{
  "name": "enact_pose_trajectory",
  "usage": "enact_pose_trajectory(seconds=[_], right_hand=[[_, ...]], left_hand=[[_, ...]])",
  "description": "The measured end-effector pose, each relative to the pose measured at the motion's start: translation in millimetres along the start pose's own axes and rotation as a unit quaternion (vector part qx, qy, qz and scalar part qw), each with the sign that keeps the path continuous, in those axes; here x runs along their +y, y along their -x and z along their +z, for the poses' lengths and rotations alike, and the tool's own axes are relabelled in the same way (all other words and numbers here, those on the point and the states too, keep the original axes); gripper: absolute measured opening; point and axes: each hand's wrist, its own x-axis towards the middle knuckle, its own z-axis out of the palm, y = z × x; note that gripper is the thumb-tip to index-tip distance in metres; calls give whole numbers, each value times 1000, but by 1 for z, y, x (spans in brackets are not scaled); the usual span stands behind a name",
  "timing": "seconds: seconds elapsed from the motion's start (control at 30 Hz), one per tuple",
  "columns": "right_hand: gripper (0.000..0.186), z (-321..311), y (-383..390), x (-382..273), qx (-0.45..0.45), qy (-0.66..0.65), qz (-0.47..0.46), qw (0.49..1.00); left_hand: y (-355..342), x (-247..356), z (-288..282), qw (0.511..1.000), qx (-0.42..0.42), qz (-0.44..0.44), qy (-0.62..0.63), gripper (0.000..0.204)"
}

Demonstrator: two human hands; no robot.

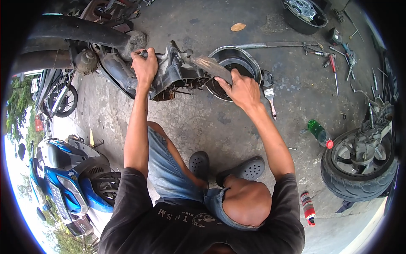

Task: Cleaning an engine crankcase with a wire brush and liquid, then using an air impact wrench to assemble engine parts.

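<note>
A grey metal casing (179,73) is being gripped by the left hand (145,67). Upper-left, a flat brown strip (213,67) is being aimed, right hand (242,90) gripping.

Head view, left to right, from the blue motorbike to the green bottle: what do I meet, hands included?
Blue motorbike, left hand, metal casing, right hand, paintbrush, green bottle.

Dark T-shirt (169,230), blue denim (167,169), 2 grey clogs (250,168)

Engine casing (179,70): dull met., rough; pan (250,60): glossy met.; bottle (317,130): smooth, glossy plast.; floor (182,122): rough, matt conc.
</note>
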Motion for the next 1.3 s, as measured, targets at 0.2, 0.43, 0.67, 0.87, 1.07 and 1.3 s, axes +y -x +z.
enact_pose_trajectory(seconds=[0.2, 0.43, 0.67, 0.87, 1.07, 1.3], right_hand=[[71, -6, -17, -24, -13, 1, -43, 999], [69, -8, -19, -29, -8, 8, -47, 999], [65, -4, -16, -29, 11, 1, -59, 998], [64, -14, -15, -10, -45, 6, -2, 999], [67, -16, -4, 0, -83, -45, 53, 994], [64, -22, -4, -10, -58, -10, 44, 997]], left_hand=[[-2, -2, -8, 1000, -14, -9, -23, 47], [-1, 3, -7, 1000, -11, -19, -3, 47], [1, 6, -4, 1000, -1, -13, -6, 46], [4, 8, 0, 1000, 0, -2, -17, 46], [2, 9, 5, 999, -12, -27, -13, 48], [8, 21, 6, 1000, -2, -7, -24, 49]])
